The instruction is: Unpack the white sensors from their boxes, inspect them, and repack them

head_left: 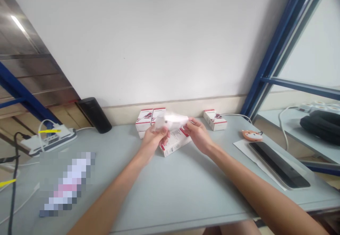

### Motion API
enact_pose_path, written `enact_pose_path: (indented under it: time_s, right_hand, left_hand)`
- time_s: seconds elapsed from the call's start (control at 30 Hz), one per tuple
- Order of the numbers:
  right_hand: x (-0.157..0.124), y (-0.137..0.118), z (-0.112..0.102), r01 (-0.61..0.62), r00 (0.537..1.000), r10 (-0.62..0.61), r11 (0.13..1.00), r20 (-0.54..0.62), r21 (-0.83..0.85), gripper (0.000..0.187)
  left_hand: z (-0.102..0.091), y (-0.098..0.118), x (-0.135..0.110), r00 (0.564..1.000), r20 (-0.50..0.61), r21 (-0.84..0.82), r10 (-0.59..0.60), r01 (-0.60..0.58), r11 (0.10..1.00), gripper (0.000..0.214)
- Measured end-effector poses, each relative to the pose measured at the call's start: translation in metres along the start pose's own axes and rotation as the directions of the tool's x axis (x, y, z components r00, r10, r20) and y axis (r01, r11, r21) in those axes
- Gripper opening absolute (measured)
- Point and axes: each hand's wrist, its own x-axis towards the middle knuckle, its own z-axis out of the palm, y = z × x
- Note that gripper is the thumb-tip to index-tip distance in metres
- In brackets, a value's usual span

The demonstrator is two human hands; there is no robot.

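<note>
Fingers [164,130] of the left hand [152,142] closed on the left end of a white packet [174,121]; thumb laid along its near side, other fingers curled beneath. Right hand [199,135]: fingertips pinched at the packet's right end, back of the hand turned upward. Packet motion-blurred, its print unreadable; held up off the bench [164,192], roughly midway between the bench's left and right edges, nearer the far edge than the near one.

Arm pose: left forearm enters across the near edge, left of its middle, and slants inward to the right, wrist roughly in line. Right forearm crosses from toward the near right corner and slants inward to the left, wrist nearly straight. The two hands face each other, a little apart, with the packet bridging the gap.

Below the hands: a red-and-white box [172,144] lying flat, set at a slant, partly hidden by packet and fingers. Whether packet and box touch: cannot tell.

Along the far edge: a group of small boxes [144,119] just left of the packet; a single small box [215,120] right of the right hand; a black cylinder [95,115] toward the far left corner. Near the right edge: a phone [278,164] partly over a white sheet [245,150].
</note>
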Motion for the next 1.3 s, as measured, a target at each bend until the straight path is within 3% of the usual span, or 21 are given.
enact_pose_path:
  time_s: [0.1, 0.23, 0.3, 0.33, 0.4, 0.47, 0.53, 0.63, 0.67, 0.73, 0.77, 0.83, 0.9, 0.97, 1.03, 1.13, 1.2, 1.3]
  right_hand:
    - [-0.004, 0.001, 0.001, 0.148, 0.988, -0.154, 0.977, -0.029, -0.153, 0.036]
    - [-0.01, -0.003, 0.004, 0.387, 0.921, -0.371, 0.824, 0.12, -0.415, 0.03]
    - [-0.013, -0.005, 0.006, 0.448, 0.891, -0.413, 0.742, 0.187, -0.498, 0.029]
    - [-0.015, -0.006, 0.007, 0.461, 0.886, -0.408, 0.715, 0.221, -0.526, 0.037]
    - [-0.02, -0.006, 0.009, 0.482, 0.876, -0.362, 0.654, 0.319, -0.583, 0.075]
    - [-0.025, -0.005, 0.011, 0.542, 0.839, -0.301, 0.537, 0.453, -0.646, 0.106]
    - [-0.028, -0.002, 0.013, 0.621, 0.781, -0.245, 0.395, 0.574, -0.677, 0.111]
    - [-0.027, 0.0, 0.013, 0.685, 0.728, -0.206, 0.244, 0.654, -0.686, 0.099]
    - [-0.024, 0.0, 0.011, 0.681, 0.732, -0.222, 0.22, 0.644, -0.698, 0.095]
    - [-0.016, -0.004, 0.004, 0.609, 0.784, -0.301, 0.206, 0.542, -0.766, 0.089]
    - [-0.011, -0.007, 0.0, 0.54, 0.821, -0.35, 0.216, 0.451, -0.814, 0.087]
    - [-0.002, -0.015, -0.013, 0.35, 0.882, -0.413, 0.257, 0.225, -0.901, 0.084]
    - [0.007, -0.023, -0.028, 0.148, 0.931, -0.362, 0.297, 0.032, -0.943, 0.079]
    - [0.012, -0.028, -0.043, -0.005, 0.969, -0.231, 0.315, -0.082, -0.949, 0.074]
    - [0.016, -0.028, -0.056, -0.087, 0.987, -0.101, 0.321, -0.126, -0.943, 0.07]
    - [0.018, -0.02, -0.064, -0.095, 0.995, 0.006, 0.364, -0.1, -0.927, 0.063]
    - [0.02, -0.013, -0.063, -0.055, 0.997, -0.019, 0.409, -0.069, -0.911, 0.062]
    - [0.022, -0.006, -0.057, 0.043, 0.975, -0.214, 0.434, -0.056, -0.9, 0.058]
  left_hand:
    - [0.002, -0.005, 0.005, 0.992, -0.087, -0.038, -0.09, 0.087, 0.995, 0.06]
    - [-0.007, -0.01, 0.013, 0.969, -0.067, -0.133, -0.238, 0.228, 0.965, 0.064]
    - [-0.013, -0.01, 0.016, 0.961, -0.081, -0.125, -0.264, 0.253, 0.959, 0.063]
    - [-0.015, -0.01, 0.016, 0.956, -0.103, -0.102, -0.274, 0.263, 0.959, 0.062]
    - [-0.019, -0.007, 0.015, 0.949, -0.15, -0.034, -0.278, 0.276, 0.961, 0.06]
    - [-0.02, -0.004, 0.012, 0.949, -0.166, 0.062, -0.268, 0.282, 0.957, 0.059]
    - [-0.02, -0.002, 0.009, 0.956, -0.154, 0.177, -0.248, 0.274, 0.945, 0.061]
    - [-0.019, -0.006, 0.011, 0.98, -0.118, 0.303, -0.158, 0.187, 0.934, 0.066]
    - [-0.019, -0.008, 0.012, 0.99, -0.097, 0.322, -0.105, 0.131, 0.938, 0.068]
    - [-0.02, -0.015, 0.015, 0.997, -0.067, 0.391, 0.043, -0.014, 0.92, 0.068]
    - [-0.02, -0.019, 0.016, 0.991, -0.049, 0.47, 0.122, -0.085, 0.879, 0.066]
    - [-0.019, -0.025, 0.015, 0.974, 0.023, 0.685, 0.225, -0.179, 0.706, 0.061]
    - [-0.017, -0.03, 0.011, 0.975, 0.113, 0.835, 0.193, -0.198, 0.513, 0.061]
    - [-0.014, -0.032, 0.007, 0.985, 0.151, 0.879, 0.087, -0.174, 0.444, 0.061]
    - [-0.011, -0.033, 0.003, 0.988, 0.153, 0.877, 0.029, -0.149, 0.457, 0.058]
    - [-0.009, -0.033, 0.002, 0.982, 0.176, 0.86, 0.073, -0.189, 0.474, 0.058]
    - [-0.011, -0.035, 0.004, 0.966, 0.209, 0.848, 0.153, -0.257, 0.463, 0.059]
    - [-0.016, -0.042, 0.009, 0.926, 0.249, 0.836, 0.284, -0.354, 0.42, 0.061]
